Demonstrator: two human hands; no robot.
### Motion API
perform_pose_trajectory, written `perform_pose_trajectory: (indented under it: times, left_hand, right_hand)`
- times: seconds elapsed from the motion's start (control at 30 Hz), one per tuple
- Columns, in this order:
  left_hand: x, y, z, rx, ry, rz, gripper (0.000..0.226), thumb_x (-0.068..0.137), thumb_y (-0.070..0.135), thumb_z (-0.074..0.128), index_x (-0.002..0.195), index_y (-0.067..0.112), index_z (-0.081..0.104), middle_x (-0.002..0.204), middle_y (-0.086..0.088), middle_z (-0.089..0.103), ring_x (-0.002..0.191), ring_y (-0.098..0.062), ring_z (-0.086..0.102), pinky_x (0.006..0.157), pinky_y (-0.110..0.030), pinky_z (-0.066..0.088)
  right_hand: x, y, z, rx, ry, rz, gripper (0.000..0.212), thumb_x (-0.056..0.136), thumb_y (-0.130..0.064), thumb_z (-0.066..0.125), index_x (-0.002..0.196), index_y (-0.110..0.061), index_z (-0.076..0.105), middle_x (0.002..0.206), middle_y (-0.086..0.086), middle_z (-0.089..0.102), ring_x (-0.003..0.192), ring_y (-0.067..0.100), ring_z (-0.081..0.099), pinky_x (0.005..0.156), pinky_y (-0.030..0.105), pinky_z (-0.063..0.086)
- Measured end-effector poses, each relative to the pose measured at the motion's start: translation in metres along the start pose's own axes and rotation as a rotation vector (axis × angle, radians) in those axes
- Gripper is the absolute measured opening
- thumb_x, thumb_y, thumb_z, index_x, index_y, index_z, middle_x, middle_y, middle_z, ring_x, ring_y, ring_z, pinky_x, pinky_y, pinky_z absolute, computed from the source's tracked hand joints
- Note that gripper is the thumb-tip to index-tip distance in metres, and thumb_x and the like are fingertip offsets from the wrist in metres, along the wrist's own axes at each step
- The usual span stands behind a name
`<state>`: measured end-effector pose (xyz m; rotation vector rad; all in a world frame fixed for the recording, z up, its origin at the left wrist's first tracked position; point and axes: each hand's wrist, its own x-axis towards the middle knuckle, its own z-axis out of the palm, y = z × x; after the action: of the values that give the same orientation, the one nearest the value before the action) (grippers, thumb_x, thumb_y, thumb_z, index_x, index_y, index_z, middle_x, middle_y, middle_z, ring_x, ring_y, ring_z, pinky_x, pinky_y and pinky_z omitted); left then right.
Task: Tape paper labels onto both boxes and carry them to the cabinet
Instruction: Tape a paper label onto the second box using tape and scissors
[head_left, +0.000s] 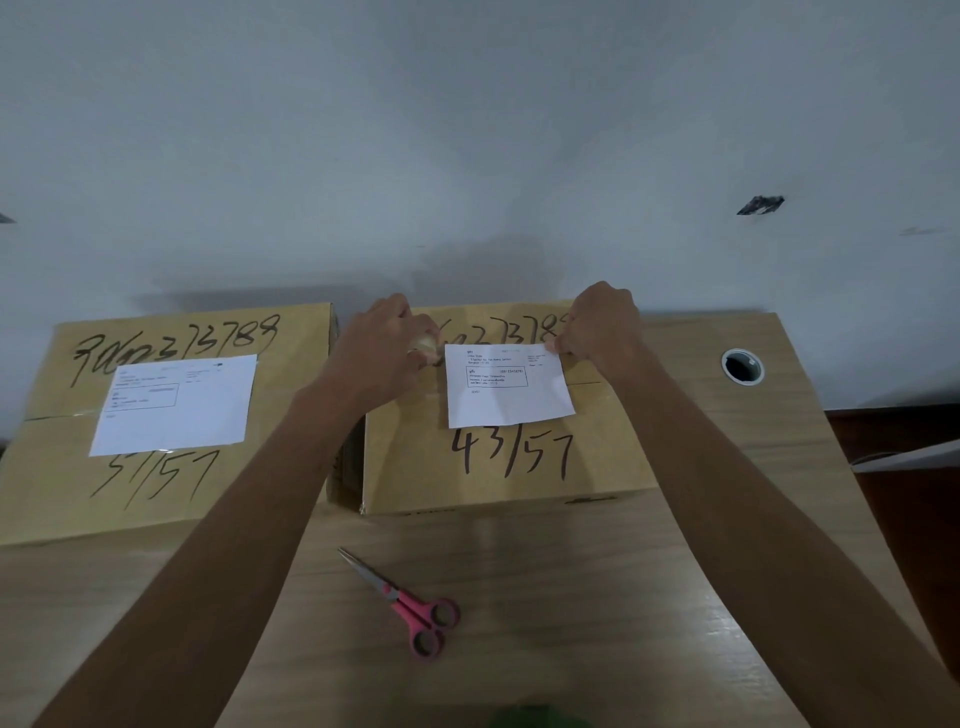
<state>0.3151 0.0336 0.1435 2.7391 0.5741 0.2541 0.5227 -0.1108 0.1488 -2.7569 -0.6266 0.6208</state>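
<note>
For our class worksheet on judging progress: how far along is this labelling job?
Done: the left box carries its label. In hand: the left hand holds a tape roll while the right hand pins the second label on the right box. Left: taping it, perhaps cutting with the scissors, then carrying both boxes.

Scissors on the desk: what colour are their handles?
Pink, seen in the head view: the scissors.

Office: desk (675, 597) with cable grommet (743, 366)
</note>
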Motion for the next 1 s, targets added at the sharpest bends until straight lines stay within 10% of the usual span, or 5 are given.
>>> perform_pose_trajectory:
  times: [0.47,0.77,1.0]
  left_hand:
    - [-0.004,0.005,-0.002,0.039,-0.004,-0.032,0.023,0.082,0.02,0.067,0.104,0.01,0.067,0.089,-0.004,0.039,0.087,-0.027,0.046,0.075,-0.036,0.033]
    - [-0.002,0.009,-0.004,0.096,-0.048,-0.045,0.026,0.086,0.024,0.063,0.11,0.016,0.065,0.1,-0.01,0.047,0.095,-0.027,0.046,0.079,-0.039,0.037]
    - [-0.001,0.006,-0.003,0.056,-0.056,-0.035,0.029,0.085,0.024,0.066,0.111,0.014,0.065,0.101,-0.011,0.049,0.096,-0.027,0.046,0.081,-0.039,0.037]
  right_hand:
    - [-0.022,-0.003,0.016,-0.212,0.142,-0.144,0.008,0.086,-0.002,0.061,0.084,-0.007,0.054,0.1,0.014,0.065,0.095,0.028,0.063,0.066,0.03,0.044]
    - [-0.051,-0.007,0.049,-0.192,0.203,-0.823,0.049,0.08,0.009,0.059,0.124,-0.012,0.06,0.12,0.007,0.06,0.111,0.025,0.049,0.09,0.033,0.043]
    - [-0.063,-0.008,0.063,-0.305,0.198,-0.894,0.048,0.088,-0.003,0.055,0.134,-0.019,0.055,0.122,0.009,0.059,0.108,0.029,0.051,0.09,0.039,0.047]
